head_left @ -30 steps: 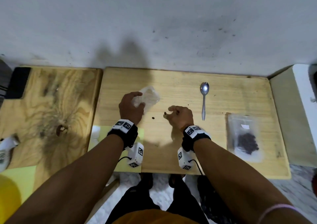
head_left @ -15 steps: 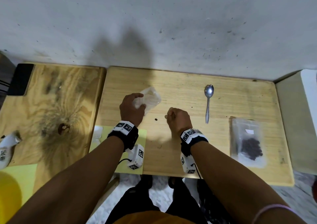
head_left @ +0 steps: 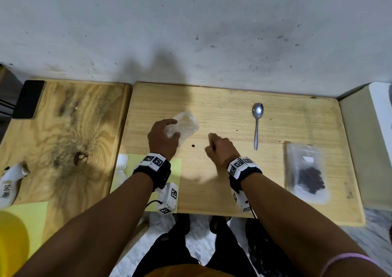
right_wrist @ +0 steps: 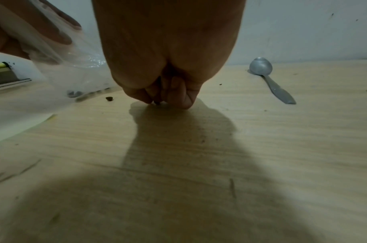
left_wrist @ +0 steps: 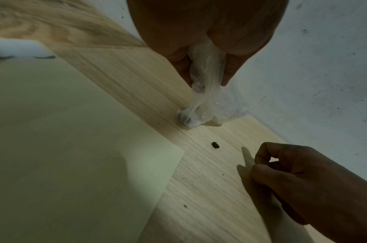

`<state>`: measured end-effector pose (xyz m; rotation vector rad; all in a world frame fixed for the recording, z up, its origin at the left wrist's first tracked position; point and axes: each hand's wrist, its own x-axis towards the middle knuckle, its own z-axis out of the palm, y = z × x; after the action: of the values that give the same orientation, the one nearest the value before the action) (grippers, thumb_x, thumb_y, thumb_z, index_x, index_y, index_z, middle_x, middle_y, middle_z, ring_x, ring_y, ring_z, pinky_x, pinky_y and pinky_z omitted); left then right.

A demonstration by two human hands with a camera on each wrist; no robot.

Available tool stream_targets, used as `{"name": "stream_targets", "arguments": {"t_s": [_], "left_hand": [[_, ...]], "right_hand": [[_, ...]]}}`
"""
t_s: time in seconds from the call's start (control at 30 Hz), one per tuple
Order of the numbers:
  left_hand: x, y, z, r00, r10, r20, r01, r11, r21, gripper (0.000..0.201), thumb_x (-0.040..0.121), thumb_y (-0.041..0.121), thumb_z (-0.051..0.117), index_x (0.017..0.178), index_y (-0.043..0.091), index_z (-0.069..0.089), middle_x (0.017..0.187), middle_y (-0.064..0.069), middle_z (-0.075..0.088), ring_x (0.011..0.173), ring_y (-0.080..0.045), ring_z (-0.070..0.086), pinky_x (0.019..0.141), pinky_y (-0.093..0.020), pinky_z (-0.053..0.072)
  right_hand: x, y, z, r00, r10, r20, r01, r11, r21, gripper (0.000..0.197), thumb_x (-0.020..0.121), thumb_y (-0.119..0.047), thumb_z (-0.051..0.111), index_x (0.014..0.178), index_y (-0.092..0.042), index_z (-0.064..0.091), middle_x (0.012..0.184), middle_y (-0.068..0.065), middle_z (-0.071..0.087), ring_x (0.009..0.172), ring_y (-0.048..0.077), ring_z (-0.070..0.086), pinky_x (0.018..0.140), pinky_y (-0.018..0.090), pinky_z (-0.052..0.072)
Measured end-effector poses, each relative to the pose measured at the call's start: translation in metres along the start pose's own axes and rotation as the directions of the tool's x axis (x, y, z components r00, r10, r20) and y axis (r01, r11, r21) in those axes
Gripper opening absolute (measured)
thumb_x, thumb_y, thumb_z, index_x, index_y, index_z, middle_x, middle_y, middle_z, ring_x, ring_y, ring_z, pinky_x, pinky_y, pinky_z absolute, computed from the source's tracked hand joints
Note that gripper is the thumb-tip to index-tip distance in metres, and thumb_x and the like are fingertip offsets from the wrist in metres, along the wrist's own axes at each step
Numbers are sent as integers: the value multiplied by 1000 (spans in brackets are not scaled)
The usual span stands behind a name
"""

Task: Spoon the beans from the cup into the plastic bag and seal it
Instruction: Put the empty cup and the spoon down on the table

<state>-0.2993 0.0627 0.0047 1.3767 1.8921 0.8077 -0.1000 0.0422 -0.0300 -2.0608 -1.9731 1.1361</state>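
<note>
My left hand (head_left: 172,131) grips a crumpled clear plastic bag (head_left: 186,124) by its neck, low over the light wooden table (head_left: 222,111). A few dark beans sit in the bag's bottom corner (left_wrist: 186,119). To its right, my right hand (head_left: 210,143) is curled with its fingertips (right_wrist: 185,102) down on the table, pinching a small dark bean (right_wrist: 157,102). One loose bean (head_left: 193,145) lies between the two hands. A metal spoon (head_left: 257,126) lies further right, untouched. No cup is in view.
A flat clear bag holding a clump of beans (head_left: 307,174) lies at the table's right side. A darker wooden board (head_left: 63,138) adjoins on the left, with a black slab (head_left: 28,99) at its far corner. Yellow-green paper (head_left: 148,164) lies under my left wrist. A wall stands just behind the table.
One of two loose beans has gone from the table; my right hand has curled over where it lay and drawn slightly back. My left hand still holds the bag in place.
</note>
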Motion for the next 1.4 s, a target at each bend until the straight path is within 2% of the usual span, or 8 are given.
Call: {"name": "stream_targets", "arguments": {"t_s": [0.13, 0.3, 0.47, 0.77, 1.07, 1.23, 1.3, 1.4], "left_hand": [[-3, -1, -3, 1000, -11, -1, 11, 1000, -10, 32, 75, 10, 73, 104, 22, 69, 114, 2, 64, 106, -18, 58, 91, -24, 42], [-4, 0, -6, 1000, -6, -8, 5, 1000, -29, 32, 75, 10, 73, 104, 22, 69, 114, 1, 64, 106, -19, 59, 93, -30, 47], [-2, 2, -5, 1000, -12, 2, 12, 1000, -21, 32, 75, 10, 73, 105, 23, 69, 115, 0, 64, 107, -19, 58, 91, -23, 41], [-1, 3, -2, 1000, 12, -8, -12, 1000, -10, 32, 74, 8, 73, 104, 19, 70, 113, 0, 64, 105, -19, 59, 89, -22, 40], [4, 3, -2, 1000, 2, -6, -2, 1000, -28, 32, 74, 8, 73, 104, 19, 70, 114, 0, 64, 106, -20, 59, 92, -26, 44], [8, 9, 2, 1000, 0, -6, 0, 999, -35, 32, 75, 7, 72, 105, 18, 70, 115, 0, 64, 106, -18, 58, 91, -23, 42], [10, 12, 5, 1000, 3, -5, -3, 999, -36, 32, 75, 7, 73, 104, 19, 70, 115, 0, 64, 106, -18, 58, 91, -22, 41], [13, 15, 10, 1000, 16, -5, -16, 999, -29, 32, 74, 7, 73, 104, 19, 70, 114, 0, 64, 105, -18, 58, 90, -21, 40]], "right_hand": [[-8, 4, -4, 998, 13, -57, 2, 968, 252, 6, 90, -17, 54, 90, -12, 50, 80, 15, 67, 72, 31, 62, 65, 37, 50], [-11, 23, -2, 936, 344, -73, -184, 655, 733, 28, 73, -14, 43, 78, -23, 69, 76, 4, 67, 68, 25, 59, 64, 28, 43], [-21, 26, -8, 911, 401, -95, -242, 707, 664, 37, 89, -10, 48, 59, -20, 68, 72, -4, 68, 78, 20, 62, 73, 27, 47], [-22, 21, 4, 968, 183, -171, -120, 938, 326, 18, 80, -26, 75, 98, -25, 74, 89, -4, 76, 79, 11, 68, 82, 24, 53], [-26, 13, -3, 965, 167, -204, -114, 962, 247, 25, 101, -27, 46, 96, -11, 64, 79, -4, 67, 74, 18, 59, 69, 26, 41], [-28, 27, -26, 872, 489, 2, -225, 397, 890, 29, 85, -6, 36, 58, -14, 43, 47, -2, 42, 44, 17, 31, 44, 22, 21], [-28, 33, -36, 849, 528, 19, -232, 341, 911, 33, 84, -1, 35, 55, -13, 45, 44, -4, 44, 46, 17, 31, 46, 23, 21], [-19, 40, -39, 831, 533, -158, -259, 622, 739, 39, 89, -6, 50, 52, -13, 60, 56, -1, 59, 64, 21, 51, 62, 31, 43]]}}
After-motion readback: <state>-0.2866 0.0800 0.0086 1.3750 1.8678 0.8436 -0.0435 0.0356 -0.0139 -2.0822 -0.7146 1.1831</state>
